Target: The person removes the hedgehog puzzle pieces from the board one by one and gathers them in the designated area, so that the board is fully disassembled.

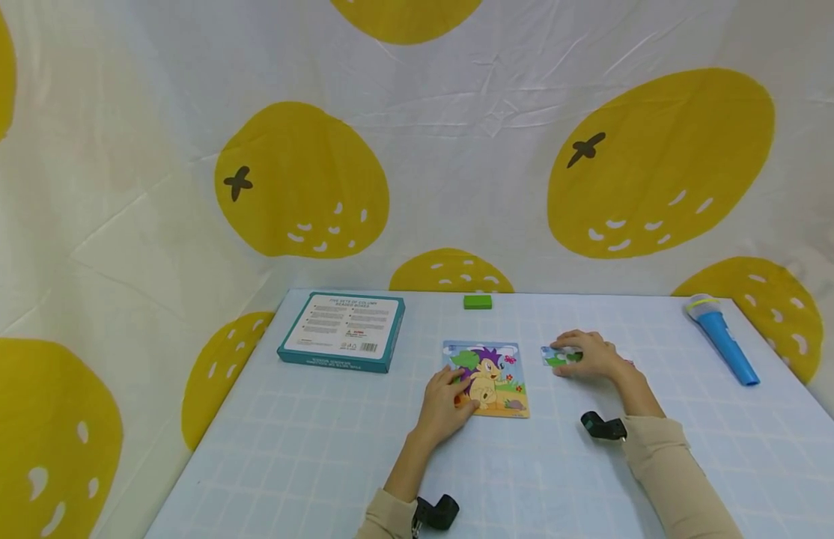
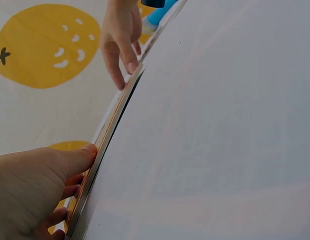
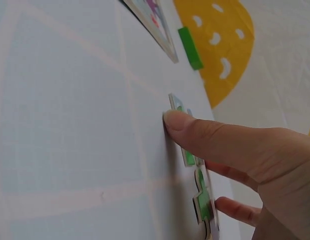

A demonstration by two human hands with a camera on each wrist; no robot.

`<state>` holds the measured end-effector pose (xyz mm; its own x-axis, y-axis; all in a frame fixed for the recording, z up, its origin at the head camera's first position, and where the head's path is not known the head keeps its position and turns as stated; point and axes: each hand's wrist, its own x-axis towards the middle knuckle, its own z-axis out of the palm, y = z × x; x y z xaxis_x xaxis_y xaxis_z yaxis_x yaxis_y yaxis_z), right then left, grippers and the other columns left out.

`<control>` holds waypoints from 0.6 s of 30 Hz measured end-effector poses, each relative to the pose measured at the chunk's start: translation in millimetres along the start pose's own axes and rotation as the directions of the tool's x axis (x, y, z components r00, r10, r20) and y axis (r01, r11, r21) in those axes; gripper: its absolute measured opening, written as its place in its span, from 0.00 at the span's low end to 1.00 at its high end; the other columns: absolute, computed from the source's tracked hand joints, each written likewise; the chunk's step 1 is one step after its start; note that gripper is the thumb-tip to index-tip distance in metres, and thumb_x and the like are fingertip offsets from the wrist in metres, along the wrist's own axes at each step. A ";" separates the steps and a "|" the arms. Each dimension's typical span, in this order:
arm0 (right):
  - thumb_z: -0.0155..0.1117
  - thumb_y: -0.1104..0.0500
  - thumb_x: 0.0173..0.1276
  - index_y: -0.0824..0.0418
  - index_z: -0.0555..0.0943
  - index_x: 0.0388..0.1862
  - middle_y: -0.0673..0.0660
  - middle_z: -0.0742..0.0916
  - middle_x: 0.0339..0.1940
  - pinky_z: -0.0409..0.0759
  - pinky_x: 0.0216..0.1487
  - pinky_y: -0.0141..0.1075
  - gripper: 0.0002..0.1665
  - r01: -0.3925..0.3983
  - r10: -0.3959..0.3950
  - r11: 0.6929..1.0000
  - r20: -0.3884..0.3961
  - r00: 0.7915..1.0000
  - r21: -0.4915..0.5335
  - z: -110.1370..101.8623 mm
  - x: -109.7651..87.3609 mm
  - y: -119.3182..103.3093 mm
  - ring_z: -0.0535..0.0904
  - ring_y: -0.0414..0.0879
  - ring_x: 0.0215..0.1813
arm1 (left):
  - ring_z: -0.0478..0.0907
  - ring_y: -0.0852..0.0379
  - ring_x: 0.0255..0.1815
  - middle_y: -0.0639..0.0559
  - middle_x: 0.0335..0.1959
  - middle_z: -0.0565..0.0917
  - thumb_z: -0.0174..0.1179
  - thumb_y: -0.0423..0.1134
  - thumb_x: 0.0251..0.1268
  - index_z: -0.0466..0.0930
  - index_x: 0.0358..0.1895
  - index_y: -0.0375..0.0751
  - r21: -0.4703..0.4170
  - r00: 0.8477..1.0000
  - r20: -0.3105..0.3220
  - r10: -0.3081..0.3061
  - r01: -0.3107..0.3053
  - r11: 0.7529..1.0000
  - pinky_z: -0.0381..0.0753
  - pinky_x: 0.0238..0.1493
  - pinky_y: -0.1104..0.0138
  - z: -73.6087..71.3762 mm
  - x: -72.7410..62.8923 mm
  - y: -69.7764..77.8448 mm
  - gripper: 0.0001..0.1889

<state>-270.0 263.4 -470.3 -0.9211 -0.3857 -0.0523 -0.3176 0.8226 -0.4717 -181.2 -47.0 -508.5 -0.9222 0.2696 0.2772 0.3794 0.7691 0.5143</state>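
Note:
A square picture puzzle [image 1: 501, 382] with a purple-haired hedgehog cartoon lies flat in the middle of the table. My left hand [image 1: 444, 408] rests on its left side, fingers spread over the picture and thumb near the front edge. To the right, my right hand [image 1: 592, 355] pinches a small green-and-blue puzzle piece [image 1: 548, 356] between thumb and fingers, low at the tabletop. In the right wrist view the thumb presses that piece's near edge. Another green puzzle piece [image 3: 203, 205] lies beside it, partly under the hand.
A teal-edged flat box [image 1: 343, 332] lies at the back left. Behind the puzzle sits a green block [image 1: 478, 302] near the table's far edge. On the right lies a blue toy microphone [image 1: 727, 344]. A curtain with yellow fruit prints [image 1: 302, 180] hangs behind the table.

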 end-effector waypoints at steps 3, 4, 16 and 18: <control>0.71 0.48 0.55 0.63 0.79 0.55 0.69 0.75 0.60 0.59 0.50 0.70 0.31 0.003 -0.003 1.000 0.007 1.000 -0.005 0.6 0.1 0.2 0.63 0.72 0.59 | 0.64 0.41 0.66 0.45 0.59 0.76 0.65 0.45 0.56 0.80 0.52 0.36 -0.003 1.000 -0.007 0.009 -0.009 1.000 0.62 0.65 0.48 -0.7 -0.4 -0.1 0.22; 0.70 0.48 0.55 0.63 0.79 0.55 0.69 0.74 0.60 0.58 0.51 0.70 0.31 0.002 -0.002 1.000 0.009 1.000 -0.008 0.8 0.1 0.2 0.63 0.72 0.59 | 0.64 0.41 0.66 0.45 0.59 0.76 0.65 0.44 0.56 0.80 0.52 0.36 -0.006 1.000 -0.006 0.010 -0.010 1.000 0.61 0.66 0.48 -0.7 -0.4 -0.3 0.22; 0.70 0.49 0.55 0.63 0.79 0.55 0.69 0.74 0.60 0.58 0.51 0.72 0.31 -0.002 0.002 1.000 0.005 1.000 -0.007 1.2 -1.2 -0.9 0.63 0.73 0.59 | 0.64 0.42 0.67 0.46 0.59 0.76 0.65 0.45 0.56 0.80 0.53 0.36 -0.001 1.000 0.000 0.003 -0.003 1.000 0.60 0.67 0.49 0.2 0.3 -0.8 0.22; 0.71 0.49 0.55 0.63 0.78 0.56 0.70 0.74 0.60 0.58 0.51 0.72 0.32 -0.003 0.003 1.000 0.001 1.000 -0.004 1.0 -1.7 -1.3 0.63 0.73 0.59 | 0.64 0.42 0.67 0.46 0.59 0.76 0.65 0.45 0.57 0.80 0.53 0.36 -0.001 1.000 0.004 0.001 -0.001 1.000 0.60 0.67 0.49 0.3 0.1 -0.6 0.22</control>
<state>-267.7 262.5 -470.5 -0.9217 -0.3840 -0.0544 -0.3161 0.8252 -0.4681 -181.5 -47.2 -509.0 -0.9221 0.2724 0.2748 0.3804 0.7681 0.5151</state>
